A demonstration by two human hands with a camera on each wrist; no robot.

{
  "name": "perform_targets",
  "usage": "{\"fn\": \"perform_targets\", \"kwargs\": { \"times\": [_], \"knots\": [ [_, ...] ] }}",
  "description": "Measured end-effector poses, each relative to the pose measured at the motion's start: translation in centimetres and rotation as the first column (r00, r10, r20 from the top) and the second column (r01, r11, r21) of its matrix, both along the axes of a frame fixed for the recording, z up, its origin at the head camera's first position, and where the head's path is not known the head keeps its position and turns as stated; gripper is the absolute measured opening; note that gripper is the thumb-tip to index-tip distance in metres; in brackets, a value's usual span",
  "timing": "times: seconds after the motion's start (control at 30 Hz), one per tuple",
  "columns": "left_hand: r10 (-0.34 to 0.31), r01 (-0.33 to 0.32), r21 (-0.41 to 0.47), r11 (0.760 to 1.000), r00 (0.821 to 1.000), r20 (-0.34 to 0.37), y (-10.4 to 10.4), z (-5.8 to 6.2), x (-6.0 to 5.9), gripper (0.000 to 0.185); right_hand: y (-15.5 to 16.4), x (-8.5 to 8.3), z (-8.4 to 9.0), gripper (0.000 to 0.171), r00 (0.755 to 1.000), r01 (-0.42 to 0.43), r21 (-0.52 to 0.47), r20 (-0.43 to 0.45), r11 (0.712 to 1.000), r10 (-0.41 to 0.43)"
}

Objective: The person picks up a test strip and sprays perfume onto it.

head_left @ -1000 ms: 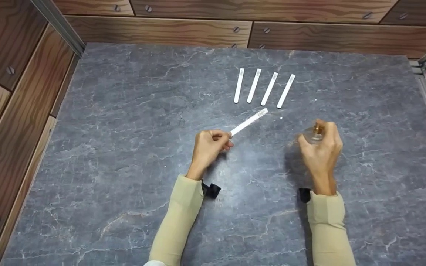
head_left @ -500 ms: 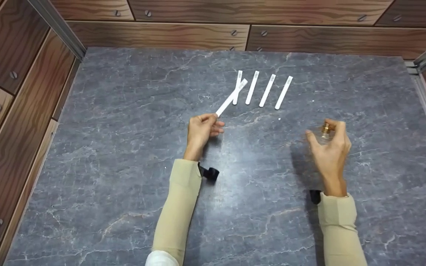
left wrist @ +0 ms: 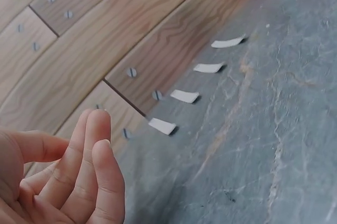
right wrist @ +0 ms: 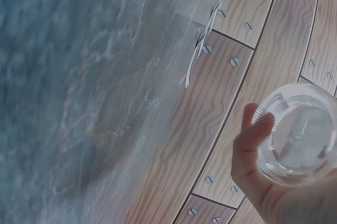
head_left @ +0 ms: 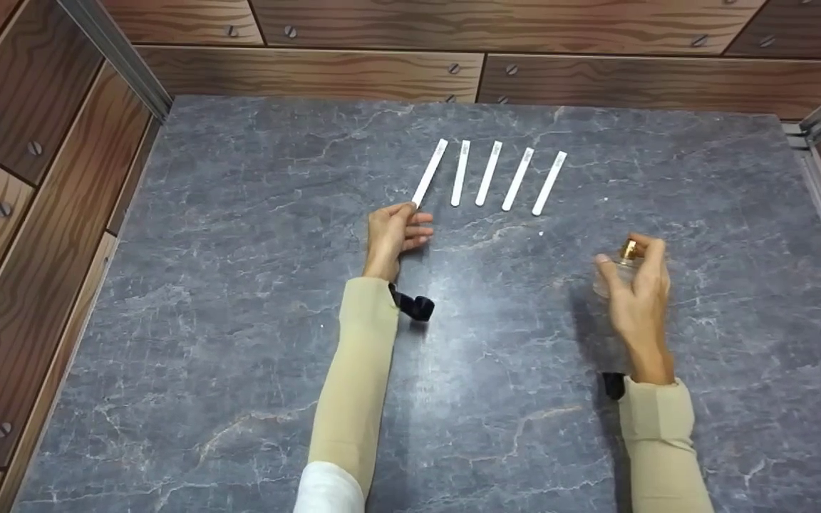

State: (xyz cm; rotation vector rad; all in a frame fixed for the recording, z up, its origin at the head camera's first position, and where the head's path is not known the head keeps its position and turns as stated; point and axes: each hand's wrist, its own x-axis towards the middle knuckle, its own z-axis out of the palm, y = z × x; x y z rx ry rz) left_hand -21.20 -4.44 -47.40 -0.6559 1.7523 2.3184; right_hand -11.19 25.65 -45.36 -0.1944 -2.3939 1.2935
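Observation:
My left hand [head_left: 390, 239] pinches the near end of a white paper test strip [head_left: 430, 173] between thumb and index finger, the other fingers spread to the right. That strip slants just left of a row of several similar white strips [head_left: 489, 173], each with small dark print at its far end. In the left wrist view the hand [left wrist: 79, 176] hides the held strip. Over the right side of the table, my right hand [head_left: 640, 299] grips a clear glass perfume bottle [head_left: 621, 274] with a gold sprayer top, index finger at the top. The right wrist view shows the bottle's round base [right wrist: 300, 134].
The grey marbled table [head_left: 239, 342] is bounded by wood-patterned panels [head_left: 311, 75] at the back and left. Metal rails [head_left: 125, 57] stand at its corners. A small white speck [head_left: 541, 234] lies between the strips and the right hand.
My left hand has carried its strip forward and left, from in front of the row, across the leftmost strip, to beside it. The right hand has shifted slightly right with the bottle.

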Motion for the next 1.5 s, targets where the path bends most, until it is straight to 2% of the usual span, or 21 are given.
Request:
{"fn": "perform_targets", "kwargs": {
  "times": [0.17,0.33,0.63,0.73,0.9,1.13,1.4,1.47,1.5],
  "knots": [
    [0.002,-0.002,0.017,1.000,1.000,0.028,0.0,-0.7,-0.8,0.034,0.0,-0.1,-0.1,0.043,0.994,-0.066,-0.013,0.083,0.998,0.066],
    [0.002,-0.003,0.020,1.000,0.999,0.033,0.0,-0.9,-1.3,0.033,0.1,-0.2,-0.3,0.043,0.988,-0.108,-0.017,0.106,0.994,0.109],
    [-0.068,0.068,0.007,0.998,0.997,0.030,-0.3,-0.5,-1.5,0.035,0.1,-0.5,-0.4,0.049,0.968,-0.148,-0.001,0.204,0.989,0.145],
    [-0.094,0.094,0.001,0.996,0.995,0.028,-0.5,-0.4,-1.2,0.036,0.3,-0.7,-0.5,0.050,0.970,-0.150,0.003,0.195,0.989,0.146],
    [-0.125,0.125,-0.030,0.992,0.992,-0.006,-0.8,-0.3,-0.7,0.038,0.5,-1.2,-1.0,0.054,0.980,-0.159,0.052,0.129,0.986,0.152],
    [-0.150,0.144,-0.095,0.985,0.987,-0.054,-1.0,0.6,0.1,0.044,0.8,-2.1,-1.5,0.061,0.981,-0.174,0.139,0.106,0.975,0.160],
    [-0.225,0.196,-0.223,0.955,0.968,-0.113,-1.5,1.9,1.0,0.047,1.5,-3.2,-1.8,0.061,0.972,-0.218,0.196,0.135,0.956,0.194],
    [-0.252,0.205,-0.288,0.936,0.958,-0.138,-1.6,2.2,1.3,0.046,1.5,-3.5,-1.9,0.060,0.967,-0.234,0.199,0.144,0.951,0.208],
    [-0.272,0.205,-0.344,0.917,0.949,-0.160,-1.7,2.3,1.5,0.045,1.5,-3.6,-1.8,0.060,0.965,-0.245,0.202,0.146,0.948,0.218]
  ]
}}
